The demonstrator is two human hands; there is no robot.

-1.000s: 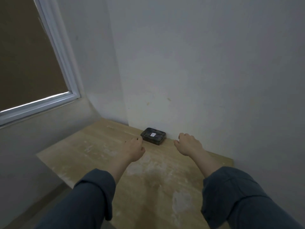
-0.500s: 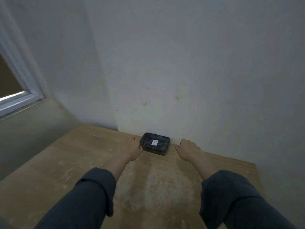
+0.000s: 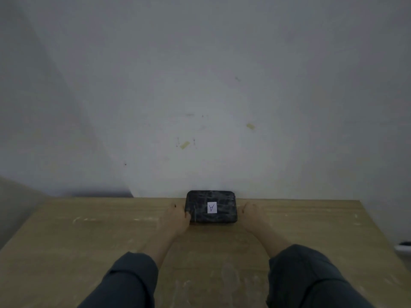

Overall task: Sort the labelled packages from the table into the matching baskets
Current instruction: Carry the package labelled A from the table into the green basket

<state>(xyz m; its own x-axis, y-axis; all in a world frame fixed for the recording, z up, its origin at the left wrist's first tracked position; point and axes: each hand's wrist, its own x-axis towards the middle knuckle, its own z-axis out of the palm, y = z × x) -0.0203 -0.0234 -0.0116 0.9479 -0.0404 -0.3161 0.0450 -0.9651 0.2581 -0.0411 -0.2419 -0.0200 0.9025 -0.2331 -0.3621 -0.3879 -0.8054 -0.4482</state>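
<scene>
One package [image 3: 211,207] between both hands.

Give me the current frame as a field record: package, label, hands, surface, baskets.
package: dark package, flat on the table, at the far edge against the wall
label: white sticker on top, reads "A", upside down to the camera
left hand: at the package's left end, thumb touching it
right hand: at the right end, contact unclear
lifted: no
surface: wooden table, scuffed
baskets: none in view
</scene>
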